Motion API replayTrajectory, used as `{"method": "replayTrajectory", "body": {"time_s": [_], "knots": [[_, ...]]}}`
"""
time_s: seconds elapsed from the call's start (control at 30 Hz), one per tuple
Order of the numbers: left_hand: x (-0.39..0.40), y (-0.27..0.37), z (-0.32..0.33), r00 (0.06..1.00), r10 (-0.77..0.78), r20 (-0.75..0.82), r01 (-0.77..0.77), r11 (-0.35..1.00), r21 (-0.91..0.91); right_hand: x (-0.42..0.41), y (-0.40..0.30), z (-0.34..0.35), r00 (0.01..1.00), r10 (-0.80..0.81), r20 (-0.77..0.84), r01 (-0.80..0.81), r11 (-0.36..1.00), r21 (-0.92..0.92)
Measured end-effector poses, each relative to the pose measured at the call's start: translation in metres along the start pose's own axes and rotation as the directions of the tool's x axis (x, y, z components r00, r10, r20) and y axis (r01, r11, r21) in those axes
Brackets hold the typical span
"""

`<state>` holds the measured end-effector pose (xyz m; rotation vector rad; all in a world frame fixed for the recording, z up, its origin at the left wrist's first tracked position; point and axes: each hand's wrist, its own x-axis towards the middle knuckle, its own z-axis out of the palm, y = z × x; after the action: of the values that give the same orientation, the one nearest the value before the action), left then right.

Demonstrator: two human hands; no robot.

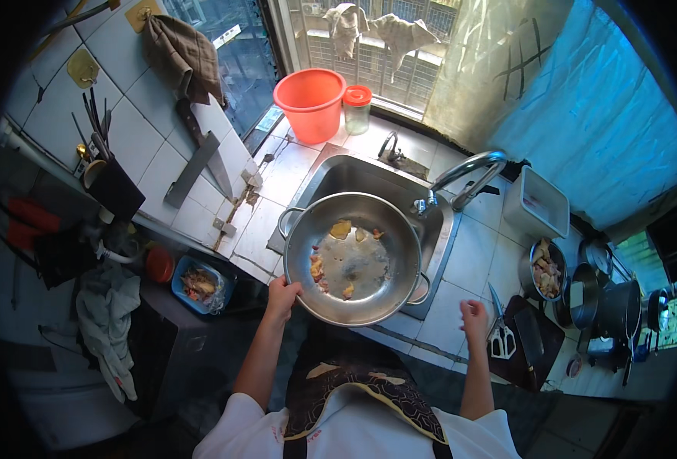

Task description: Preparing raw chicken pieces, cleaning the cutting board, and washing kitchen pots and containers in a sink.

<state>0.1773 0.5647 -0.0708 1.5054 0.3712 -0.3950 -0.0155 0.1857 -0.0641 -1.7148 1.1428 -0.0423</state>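
A wide stainless-steel two-handled pan is held over the near part of the sink. My left hand grips its near left rim, thumb on the inside. Yellowish and reddish food scraps and a little liquid lie on its bottom. My right hand is held apart from the pan, over the tiled counter, with nothing in it and its fingers loosely bent. Kitchen scissors lie just right of that hand, beside a knife on a dark cutting board.
A curved faucet reaches over the sink's right side. A pot of raw meat pieces and a white plastic bin stand right. Behind are a red bucket and a lidded jar. A lined blue bin holds scraps at left.
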Motion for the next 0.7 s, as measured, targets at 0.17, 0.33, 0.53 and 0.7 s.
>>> {"method": "replayTrajectory", "body": {"time_s": [0.17,0.33,0.53,0.7], "knots": [[0.004,-0.001,-0.036,1.0,0.009,0.022,-0.009,1.0,-0.027,-0.077,-0.076,0.134,0.884,0.015,0.468,-0.317,0.755,0.574],[0.0,0.021,-0.083,0.997,0.001,0.077,0.001,1.0,-0.021,-0.122,-0.065,0.217,0.843,0.085,0.531,-0.44,0.678,0.589],[0.013,0.077,-0.157,0.64,0.732,0.234,-0.508,0.174,0.844,-0.188,-0.077,0.27,0.91,0.079,0.406,-0.317,0.764,0.562],[0.037,0.074,-0.103,0.049,0.633,0.772,-0.936,-0.24,0.256,-0.263,-0.082,0.312,0.943,0.088,0.321,-0.243,0.84,0.486]]}}
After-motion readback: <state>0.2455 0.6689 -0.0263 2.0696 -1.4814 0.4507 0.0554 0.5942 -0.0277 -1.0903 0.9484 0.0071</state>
